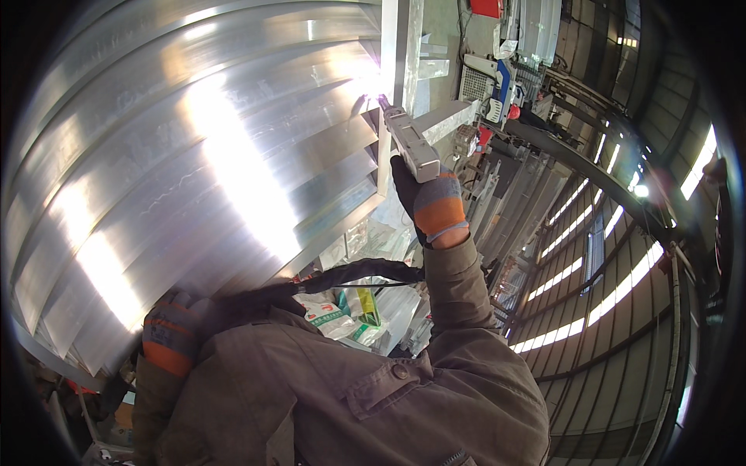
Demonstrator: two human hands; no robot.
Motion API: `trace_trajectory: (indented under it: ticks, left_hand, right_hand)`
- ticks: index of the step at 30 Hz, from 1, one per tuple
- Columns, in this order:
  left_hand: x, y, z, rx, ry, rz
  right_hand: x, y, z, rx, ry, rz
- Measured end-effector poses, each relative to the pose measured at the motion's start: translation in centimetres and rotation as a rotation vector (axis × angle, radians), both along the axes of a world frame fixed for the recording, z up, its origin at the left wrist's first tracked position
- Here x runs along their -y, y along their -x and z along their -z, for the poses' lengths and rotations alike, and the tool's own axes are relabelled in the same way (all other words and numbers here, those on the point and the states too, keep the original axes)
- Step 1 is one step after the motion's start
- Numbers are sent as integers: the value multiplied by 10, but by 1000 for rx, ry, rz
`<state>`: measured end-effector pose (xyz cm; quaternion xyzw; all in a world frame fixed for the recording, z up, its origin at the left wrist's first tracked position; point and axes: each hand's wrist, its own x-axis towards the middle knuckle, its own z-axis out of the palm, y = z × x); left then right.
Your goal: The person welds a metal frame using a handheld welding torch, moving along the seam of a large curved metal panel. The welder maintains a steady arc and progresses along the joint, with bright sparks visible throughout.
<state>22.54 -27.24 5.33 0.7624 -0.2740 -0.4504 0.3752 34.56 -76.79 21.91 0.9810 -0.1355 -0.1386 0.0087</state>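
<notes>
My right hand (pixel 440 203), in a grey and orange work glove, is wrapped round a grey handheld welding gun (pixel 413 147). The gun's tip points up and left at a glaring bright spot where silvery metal slats (pixel 303 101) meet an upright metal frame bar (pixel 394 58). A black hose (pixel 361 272) runs from near my right forearm across my chest towards the left. My left hand (pixel 171 334), gloved alike, is low on the left at the lower edge of the slats. Shadow blurs its fingers, so its grip on the slats or the hose is unclear.
Large overlapping slats fill the left side. Plastic bags (pixel 365 305) and metal lengths lie below the hose. Beyond the gun stand a blue and white machine (pixel 500 89), metal stock (pixel 513 194) and a red item (pixel 486 8). The hall's windowed wall (pixel 614 287) curves at the right.
</notes>
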Motion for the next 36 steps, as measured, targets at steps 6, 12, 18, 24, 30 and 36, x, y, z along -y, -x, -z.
trace_trajectory:
  ticks: [6,12,18,24,30,36]
  left_hand:
    - [1,-6,-2,48,14,45]
    - [-3,-11,-6,32,33,62]
    - [-3,0,7,68,-7,101]
    - [-2,-2,2,54,-18,84]
    - [2,-10,-8,45,7,21]
    - [-2,-5,-3,95,34,29]
  right_hand:
    - [2,4,-2,-20,39,-5]
    - [0,8,-3,-39,-11,97]
    - [0,10,-7,-33,45,11]
    - [0,13,-9,-18,22,43]
    - [-3,15,-12,-44,53,45]
    - [-4,17,-15,-80,94,75]
